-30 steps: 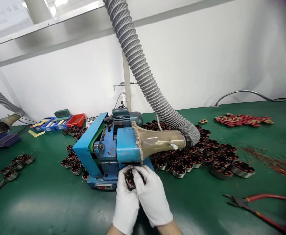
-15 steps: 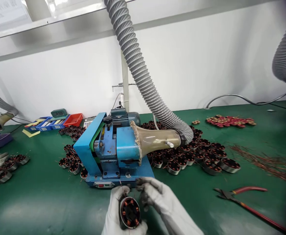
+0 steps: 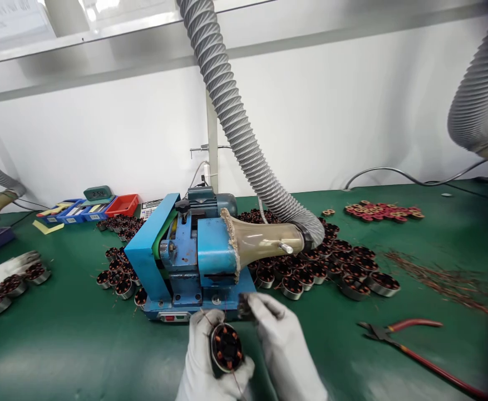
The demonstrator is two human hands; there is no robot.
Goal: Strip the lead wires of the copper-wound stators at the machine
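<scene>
My left hand, in a white glove, is closed round a motor stator with a metal rim and copper windings in a black core. The stator's open face points towards me, and thin copper wire ends stick out above and below it. To its upper right is my right hand, also gloved, with blackened fingertips. Its thumb and fingers are drawn together in a pinch, apart from the stator's rim; whatever is between them is too small to make out. Just behind both hands stands a blue belt sanding machine.
Many stators crowd behind and beside the machine. Red-handled cutting pliers lie at right, near loose copper wires and red rings. A ribbed hose comes down to the machine. Another person's gloved hand touches stators at far left.
My left hand has lifted the stator slightly and turned it a little. My right hand has drawn its fingers closer together. At far left, the other person's hand has reached further over the stators.
</scene>
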